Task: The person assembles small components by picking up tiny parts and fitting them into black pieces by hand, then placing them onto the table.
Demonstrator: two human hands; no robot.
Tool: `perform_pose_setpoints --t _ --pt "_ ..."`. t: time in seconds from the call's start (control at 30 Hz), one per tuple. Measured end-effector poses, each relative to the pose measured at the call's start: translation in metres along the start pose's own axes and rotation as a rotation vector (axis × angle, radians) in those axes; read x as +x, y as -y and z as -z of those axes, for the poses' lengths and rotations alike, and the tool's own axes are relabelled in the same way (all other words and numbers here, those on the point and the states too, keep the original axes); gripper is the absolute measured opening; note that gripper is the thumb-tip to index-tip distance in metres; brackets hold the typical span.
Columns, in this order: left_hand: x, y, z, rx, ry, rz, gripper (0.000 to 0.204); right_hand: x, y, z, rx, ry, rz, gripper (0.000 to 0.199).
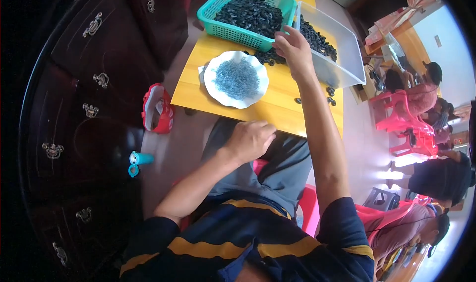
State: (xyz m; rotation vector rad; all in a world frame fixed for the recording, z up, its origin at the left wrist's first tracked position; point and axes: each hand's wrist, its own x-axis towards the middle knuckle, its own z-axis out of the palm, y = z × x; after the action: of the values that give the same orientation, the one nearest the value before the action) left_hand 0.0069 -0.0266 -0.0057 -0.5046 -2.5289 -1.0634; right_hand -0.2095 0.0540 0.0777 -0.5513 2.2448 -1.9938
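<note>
My right hand is stretched over the table at the right corner of a green plastic basket. Its fingers are bent but look apart, with nothing plainly held. Small black ring-like plastic pieces fill the basket. Under and beside that hand, more black pieces lie loose on the table. My left hand is closed at the table's front edge, above my lap; whatever its curled fingers hold is hidden. Beyond it, a white wavy-rimmed plate bears a heap of thin, shiny, greyish small parts.
A clear plastic box with black pieces stands right of the basket on the yellow table. A red bag and a turquoise bottle are on the floor left, by dark drawers. People sit around pink chairs at right.
</note>
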Motion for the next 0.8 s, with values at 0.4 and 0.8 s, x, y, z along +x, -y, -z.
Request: perform_pose_setpoints --t 0.4,0.8 --pt "0.001 -0.005 -0.001 -0.028 -0.010 -0.014 0.012 -0.106 -0.054 -0.009 -0.751 0.154 0.343 0.016" --pt "0.000 0.001 -0.006 -0.008 -0.006 -0.012 0.015 -0.106 -0.060 -0.023 -0.879 0.155 0.304 0.017"
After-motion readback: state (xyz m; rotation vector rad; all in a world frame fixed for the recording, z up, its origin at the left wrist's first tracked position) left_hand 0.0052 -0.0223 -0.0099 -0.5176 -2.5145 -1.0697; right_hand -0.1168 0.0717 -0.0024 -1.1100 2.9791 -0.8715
